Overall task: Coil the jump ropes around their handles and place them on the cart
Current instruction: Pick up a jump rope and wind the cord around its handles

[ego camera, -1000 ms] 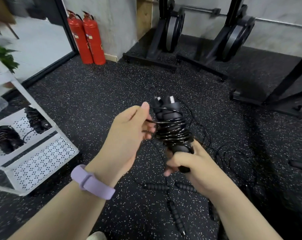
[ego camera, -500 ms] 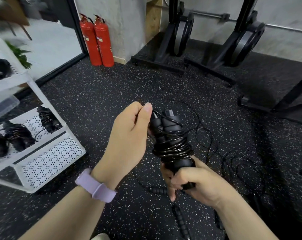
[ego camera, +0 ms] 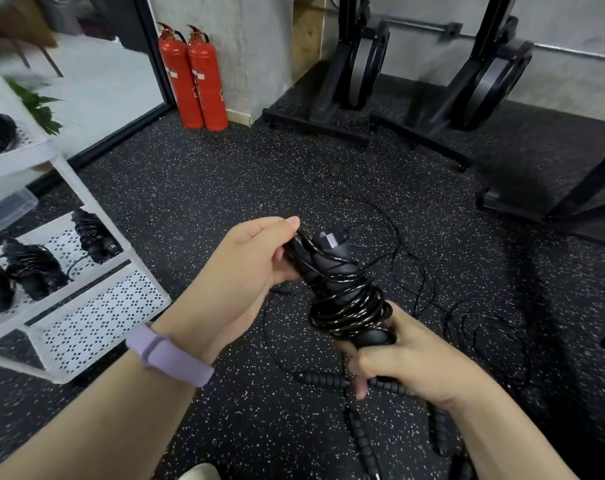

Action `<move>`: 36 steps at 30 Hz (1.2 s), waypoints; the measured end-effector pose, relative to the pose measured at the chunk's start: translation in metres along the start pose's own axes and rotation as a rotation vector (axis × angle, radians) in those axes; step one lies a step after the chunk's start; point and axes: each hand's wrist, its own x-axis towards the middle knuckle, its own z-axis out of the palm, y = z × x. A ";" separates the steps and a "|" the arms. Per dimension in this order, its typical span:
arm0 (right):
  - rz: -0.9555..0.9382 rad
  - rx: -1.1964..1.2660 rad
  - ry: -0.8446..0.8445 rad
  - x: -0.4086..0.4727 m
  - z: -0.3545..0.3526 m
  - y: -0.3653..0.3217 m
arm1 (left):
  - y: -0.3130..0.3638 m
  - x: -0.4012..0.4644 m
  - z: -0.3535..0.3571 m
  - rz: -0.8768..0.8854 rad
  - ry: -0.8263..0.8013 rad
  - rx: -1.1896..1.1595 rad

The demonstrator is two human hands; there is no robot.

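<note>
At the left edge of the frame a white perforated cart is seen, with several coiled ropes already laid on its middle shelf. Two red fire extinguishers are noted at upper centre-left, against the wall. Left of centre, the left hand is raised, a lilac wristband on its wrist; its fingers are curled and pressed together over the top of the bundle, apparently pinching the free cord against the handle tops, though the exact contact is hidden. At centre the jump rope is held upright and tilted slightly left: two black handles side by side, glossy thin black cord wound in many close turns about their middle, with a few looser diagonal turns higher up. Lower right of centre, the right hand grips the handle bottoms, fingers wrapped tight. The winding is judged nearly done; the last turns would best be kept taut and the tail tucked under an earlier turn, so the coil is not shed on the way to the cart. To the right and below, loose cords and ribbed handles lie on the speckled floor, so further ropes are judged to remain. Black rack frames are noted at upper right.
</note>
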 end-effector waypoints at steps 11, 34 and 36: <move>-0.030 -0.082 0.100 -0.010 -0.005 -0.009 | -0.002 0.007 -0.001 -0.144 -0.162 -0.127; -0.164 -0.154 0.243 -0.016 -0.008 0.001 | 0.000 0.005 0.005 -0.202 -0.231 -0.288; -0.159 -0.152 0.210 -0.016 -0.008 0.002 | 0.001 0.004 0.004 -0.210 -0.235 -0.268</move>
